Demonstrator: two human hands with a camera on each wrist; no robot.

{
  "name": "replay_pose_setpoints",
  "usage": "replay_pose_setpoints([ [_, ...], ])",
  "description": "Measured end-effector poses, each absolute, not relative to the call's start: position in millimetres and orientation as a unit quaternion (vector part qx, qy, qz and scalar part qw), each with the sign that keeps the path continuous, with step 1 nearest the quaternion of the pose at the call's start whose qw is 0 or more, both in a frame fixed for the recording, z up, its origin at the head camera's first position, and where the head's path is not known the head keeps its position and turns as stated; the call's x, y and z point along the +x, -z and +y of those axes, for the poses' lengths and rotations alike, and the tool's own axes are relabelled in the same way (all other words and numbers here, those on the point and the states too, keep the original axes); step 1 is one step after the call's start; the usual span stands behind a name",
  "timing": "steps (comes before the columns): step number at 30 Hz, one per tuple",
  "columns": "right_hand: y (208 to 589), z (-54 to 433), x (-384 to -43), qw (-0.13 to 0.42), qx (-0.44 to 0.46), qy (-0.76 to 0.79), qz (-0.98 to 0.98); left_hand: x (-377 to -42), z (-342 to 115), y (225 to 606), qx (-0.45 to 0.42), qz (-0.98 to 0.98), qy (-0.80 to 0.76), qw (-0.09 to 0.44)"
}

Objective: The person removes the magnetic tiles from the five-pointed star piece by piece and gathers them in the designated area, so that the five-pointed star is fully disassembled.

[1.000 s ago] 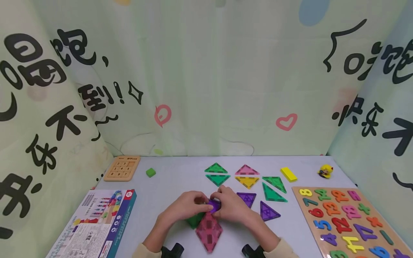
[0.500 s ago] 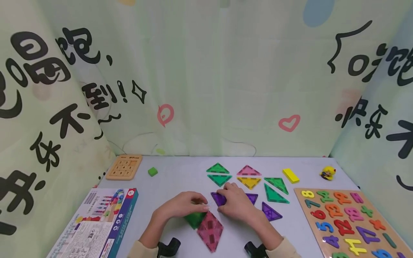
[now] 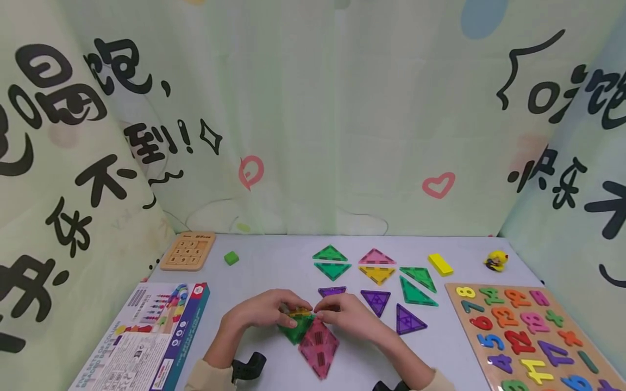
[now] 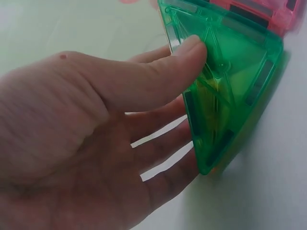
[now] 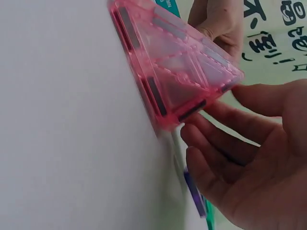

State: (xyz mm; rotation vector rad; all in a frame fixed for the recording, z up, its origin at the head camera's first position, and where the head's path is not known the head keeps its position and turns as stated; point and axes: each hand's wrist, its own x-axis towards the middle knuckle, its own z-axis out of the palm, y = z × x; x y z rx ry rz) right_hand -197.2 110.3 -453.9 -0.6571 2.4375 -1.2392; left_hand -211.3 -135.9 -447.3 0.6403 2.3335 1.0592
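In the head view, my left hand point(image 3: 269, 310) pinches a green triangular magnetic tile point(image 3: 300, 327), thumb on its face and fingers behind. Its clear green face point(image 4: 230, 62) meets a pink tile point(image 4: 288, 9) at one edge. Behind the green one, a yellow tile point(image 3: 299, 312) shows at the top. My right hand point(image 3: 349, 317) is at the upper tip of the joined pink magnetic tiles point(image 3: 319, 353). In the right wrist view, thumb and fingers lie at the edge of the pink tile point(image 5: 182, 72); the index fingertip is hidden behind it.
Purple triangular tiles point(image 3: 409, 319) lie beyond the right hand, with green point(image 3: 415, 293), yellow point(image 3: 376, 275) and pink ones point(image 3: 376, 257) farther back. A number board point(image 3: 530, 331) stands right, a printed box point(image 3: 146, 331) left. Wooden board point(image 3: 188, 251), green cube point(image 3: 231, 258), yellow block point(image 3: 440, 264) and duck figure point(image 3: 496, 260) sit behind.
The right hand has put a purple tile down behind the joined tiles and come back to the pink tip. The left hand has shifted slightly left and a yellow tile now shows.
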Motion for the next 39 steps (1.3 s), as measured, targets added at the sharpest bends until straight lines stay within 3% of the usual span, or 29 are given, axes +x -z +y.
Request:
replay_pose_setpoints([
  [8,456,101,-190,0.19,-0.18,0.496,0.828,-216,-136,453,0.241,0.851,-0.404,0.234],
  [19,463,95,-183,0.113,-0.162,0.49,0.849,-215,-123,455,0.226,0.867,-0.388,0.217],
  [30,460,101,-183,0.106,-0.141,0.493,0.852,-221,-126,460,0.209,0.864,-0.411,0.203],
  [34,458,101,-182,0.107,-0.141,0.5,0.848,-225,-129,462,0.197,0.874,-0.413,0.164],
  [39,458,99,-182,0.115,-0.147,0.507,0.841,-237,-133,461,0.134,0.917,-0.371,0.06],
])
